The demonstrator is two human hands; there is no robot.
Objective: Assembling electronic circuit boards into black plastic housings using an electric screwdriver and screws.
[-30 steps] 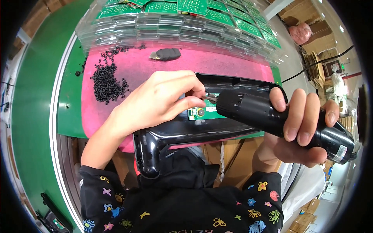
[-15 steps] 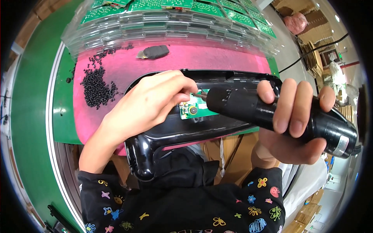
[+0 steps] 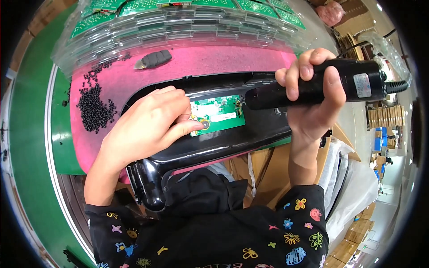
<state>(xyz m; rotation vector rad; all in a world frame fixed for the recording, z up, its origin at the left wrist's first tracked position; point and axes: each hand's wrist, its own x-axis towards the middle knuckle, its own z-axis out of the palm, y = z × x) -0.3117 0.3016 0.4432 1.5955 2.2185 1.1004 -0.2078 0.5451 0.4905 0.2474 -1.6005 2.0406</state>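
Observation:
A black electric screwdriver [image 3: 308, 89] is gripped in my right hand [image 3: 313, 105], its cord running off to the right. Its tip meets the right end of a green circuit board [image 3: 219, 117], which lies inside a long black plastic housing [image 3: 214, 145]. My left hand [image 3: 149, 123] rests over the left part of the housing. Its fingers are curled in, with thumb and forefinger close together at the board's left end. What that pinch holds, if anything, is hidden. A rounded black handle-like part [image 3: 153, 190] of the housing points toward me.
Many small black screws [image 3: 94, 109] lie heaped on the pink mat [image 3: 214, 56] at left. A dark wrapped piece with a pale tip [image 3: 154, 59] lies beyond the housing. Clear plastic trays [image 3: 178, 29] bearing green boards are stacked at the back. Cardboard [image 3: 263, 174] stands below the table edge.
My right hand has swung the screwdriver up and right, its tip going from the board's left part to its right end. My left hand has drawn back left, uncovering more of the board.

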